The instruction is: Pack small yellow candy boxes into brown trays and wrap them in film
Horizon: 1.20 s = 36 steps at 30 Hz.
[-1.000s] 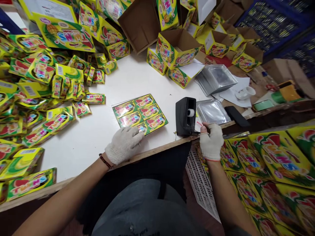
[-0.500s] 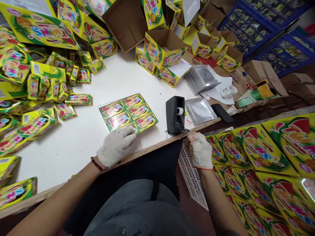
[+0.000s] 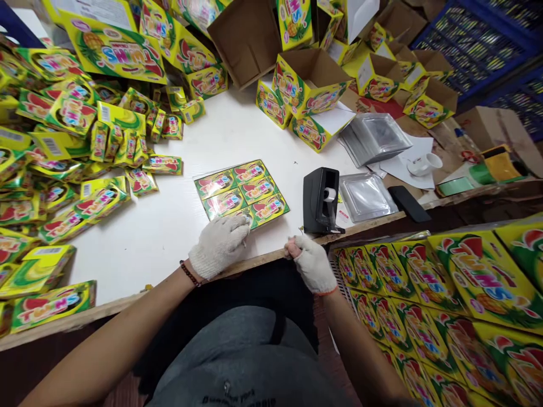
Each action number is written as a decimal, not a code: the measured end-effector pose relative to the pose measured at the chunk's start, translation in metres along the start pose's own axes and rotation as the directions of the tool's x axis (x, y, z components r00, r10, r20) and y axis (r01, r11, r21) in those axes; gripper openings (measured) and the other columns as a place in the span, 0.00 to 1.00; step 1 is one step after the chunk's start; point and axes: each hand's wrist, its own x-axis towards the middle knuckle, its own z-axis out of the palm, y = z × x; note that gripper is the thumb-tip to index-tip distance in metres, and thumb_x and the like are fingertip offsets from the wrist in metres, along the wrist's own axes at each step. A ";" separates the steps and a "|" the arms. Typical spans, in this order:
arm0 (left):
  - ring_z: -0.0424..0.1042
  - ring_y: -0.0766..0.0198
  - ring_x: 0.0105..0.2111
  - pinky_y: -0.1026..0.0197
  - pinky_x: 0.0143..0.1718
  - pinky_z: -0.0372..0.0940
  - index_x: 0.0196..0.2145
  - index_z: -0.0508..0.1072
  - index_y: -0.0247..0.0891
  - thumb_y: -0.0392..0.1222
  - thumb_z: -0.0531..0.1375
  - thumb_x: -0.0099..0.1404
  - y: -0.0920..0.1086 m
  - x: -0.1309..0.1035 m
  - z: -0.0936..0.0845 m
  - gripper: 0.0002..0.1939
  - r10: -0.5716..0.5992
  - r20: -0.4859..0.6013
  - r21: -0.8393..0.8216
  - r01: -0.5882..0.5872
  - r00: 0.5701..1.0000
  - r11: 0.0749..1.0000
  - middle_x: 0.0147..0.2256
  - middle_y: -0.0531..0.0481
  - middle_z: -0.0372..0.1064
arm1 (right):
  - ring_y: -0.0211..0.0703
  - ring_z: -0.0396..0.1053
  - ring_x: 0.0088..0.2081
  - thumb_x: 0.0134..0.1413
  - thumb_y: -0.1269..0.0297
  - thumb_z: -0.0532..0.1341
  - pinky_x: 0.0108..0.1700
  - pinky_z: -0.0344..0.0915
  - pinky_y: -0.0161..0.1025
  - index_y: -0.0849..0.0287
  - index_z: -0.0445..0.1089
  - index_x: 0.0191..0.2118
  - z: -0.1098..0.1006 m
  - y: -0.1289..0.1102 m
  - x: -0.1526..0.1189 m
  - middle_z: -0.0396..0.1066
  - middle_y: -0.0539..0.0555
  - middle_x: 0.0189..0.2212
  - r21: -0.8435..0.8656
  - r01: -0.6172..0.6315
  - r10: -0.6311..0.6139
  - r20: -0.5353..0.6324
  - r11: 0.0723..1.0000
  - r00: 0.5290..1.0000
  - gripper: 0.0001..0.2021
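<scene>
My left hand [image 3: 223, 243], in a white knit glove, rests on the near edge of a flat pack of small TWINS boxes [image 3: 244, 192]. Its fingers are bent together over that edge and cover part of the front row. Clear plastic shows along the pack's rim. My right hand [image 3: 311, 261], gloved with bare fingertips, is closed in a pinch at the table's front edge, right of the pack. Whatever it pinches is too small to make out. A black tape dispenser [image 3: 316, 200] with a white-cored roll stands just beyond the right hand.
Loose small boxes [image 3: 106, 141] are heaped at the left. Open cartons [image 3: 311, 82] stand at the back. Clear plastic trays [image 3: 367, 198], a phone [image 3: 408, 203] and a white cup [image 3: 424, 164] lie at the right. Below, several larger cartons [image 3: 475, 265] form a stack.
My right hand has moved left, away from the dispenser's front toward the pack. My left hand stays on the pack. The whole view has shifted somewhat.
</scene>
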 end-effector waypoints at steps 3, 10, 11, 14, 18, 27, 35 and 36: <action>0.73 0.56 0.36 0.56 0.35 0.64 0.34 0.75 0.37 0.31 0.55 0.64 0.002 -0.001 0.003 0.08 -0.059 -0.011 -0.010 0.059 0.998 0.998 0.38 0.43 0.76 | 0.42 0.66 0.28 0.53 0.41 0.62 0.33 0.65 0.39 0.55 0.71 0.27 0.028 -0.012 0.023 0.70 0.51 0.24 0.073 0.000 -0.009 0.118 0.997 0.993 0.21; 0.71 0.56 0.34 0.56 0.32 0.60 0.48 0.75 0.41 0.33 0.56 0.66 0.011 0.009 -0.016 0.14 -0.043 0.231 0.072 0.027 0.972 0.997 0.38 0.45 0.73 | 0.37 0.62 0.24 0.45 0.38 0.65 0.27 0.60 0.36 0.56 0.68 0.25 0.053 0.005 0.046 0.67 0.48 0.21 0.166 -0.160 0.137 0.142 0.973 0.980 0.23; 0.71 0.55 0.35 0.55 0.32 0.60 0.47 0.75 0.41 0.34 0.57 0.66 0.013 0.012 -0.019 0.13 -0.055 0.263 0.074 0.036 0.963 0.997 0.39 0.45 0.72 | 0.36 0.62 0.23 0.44 0.39 0.66 0.26 0.60 0.35 0.56 0.68 0.25 0.054 0.007 0.046 0.67 0.48 0.20 0.197 -0.189 0.163 0.138 0.962 0.977 0.23; 0.72 0.53 0.36 0.54 0.32 0.60 0.40 0.76 0.39 0.40 0.57 0.68 0.016 0.020 -0.019 0.08 -0.116 0.272 0.072 0.100 0.955 0.992 0.38 0.43 0.72 | 0.35 0.62 0.20 0.42 0.39 0.67 0.24 0.59 0.35 0.57 0.67 0.24 0.055 0.009 0.048 0.68 0.48 0.19 0.195 -0.235 0.212 0.133 0.952 0.968 0.23; 0.73 0.51 0.34 0.54 0.30 0.58 0.34 0.75 0.37 0.41 0.56 0.69 0.026 0.029 -0.004 0.10 -0.223 0.208 0.117 0.202 0.952 0.972 0.32 0.42 0.71 | 0.35 0.64 0.19 0.41 0.42 0.69 0.22 0.59 0.33 0.57 0.66 0.24 0.049 0.005 0.050 0.68 0.48 0.17 0.071 -0.260 0.247 0.154 0.963 0.957 0.22; 0.72 0.48 0.44 0.50 0.43 0.67 0.42 0.76 0.35 0.48 0.62 0.64 -0.027 0.051 -0.034 0.15 -0.314 0.153 -0.006 0.319 0.937 0.948 0.45 0.40 0.70 | 0.37 0.69 0.17 0.42 0.42 0.70 0.17 0.64 0.33 0.52 0.53 0.35 0.035 -0.002 0.078 0.66 0.42 0.23 0.358 -0.319 0.358 -0.047 0.878 0.933 0.28; 0.69 0.52 0.54 0.52 0.53 0.68 0.46 0.76 0.33 0.42 0.53 0.70 -0.054 -0.010 -0.006 0.16 -0.448 -0.083 -0.228 0.421 0.890 0.878 0.58 0.36 0.64 | 0.53 0.71 0.50 0.54 0.64 0.61 0.52 0.69 0.49 0.61 0.66 0.51 0.025 -0.034 0.160 0.71 0.64 0.49 -0.563 0.109 -0.283 -0.232 0.819 0.931 0.18; 0.70 0.53 0.52 0.51 0.52 0.68 0.47 0.76 0.34 0.43 0.53 0.70 -0.043 -0.022 -0.001 0.16 -0.435 -0.108 -0.260 0.397 0.894 0.880 0.62 0.34 0.60 | 0.55 0.67 0.56 0.56 0.65 0.59 0.57 0.66 0.51 0.62 0.66 0.54 0.028 -0.036 0.159 0.67 0.66 0.54 -0.657 0.197 -0.363 -0.126 0.727 0.923 0.20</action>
